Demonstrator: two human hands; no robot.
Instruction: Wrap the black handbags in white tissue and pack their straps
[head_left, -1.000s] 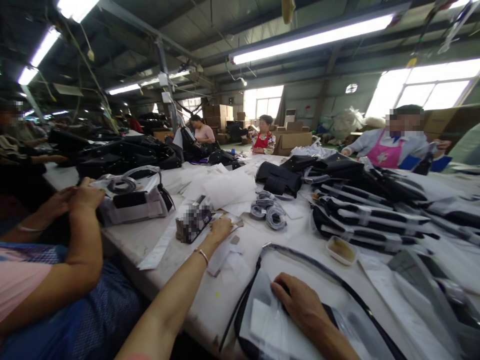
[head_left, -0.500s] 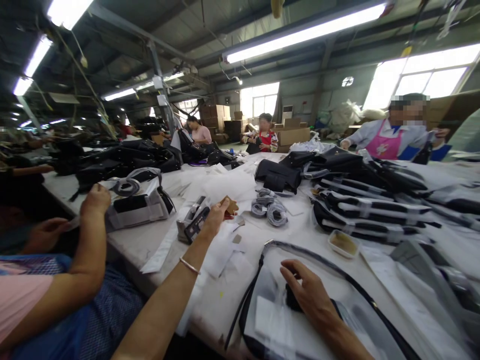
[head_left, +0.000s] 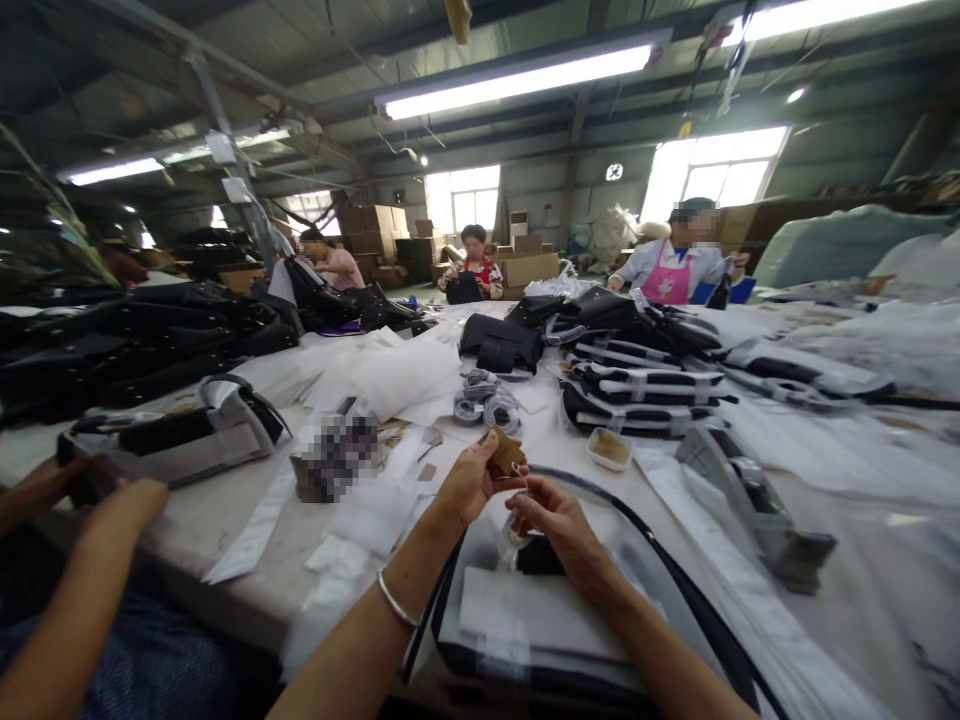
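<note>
My left hand (head_left: 466, 482), with a bangle at the wrist, pinches a brown hang tag (head_left: 507, 452). A thin white string (head_left: 518, 472) loops from the tag's edge. Close beside it, my right hand (head_left: 559, 520) has thumb and fingers drawn together on the string. Both hands are above a black handbag (head_left: 450, 652) lying in front of me, partly covered by white paper (head_left: 487, 602) and clear wrap. Its long black strap (head_left: 651, 532) curves around the right side. My right hand and forearm hide part of the bag.
Tape dispensers (head_left: 750, 500) stand to the right and left. A small dish (head_left: 609, 450), coiled wrapped straps (head_left: 487, 402) and stacked bags (head_left: 641, 388) lie ahead. A co-worker's hands (head_left: 124, 505) are at another wrapped bag (head_left: 195, 435) on the left. More people work across the table.
My left hand has brought the brown tag back from beside the tape dispenser. My right hand has risen from the bag to meet it. The view has turned right.
</note>
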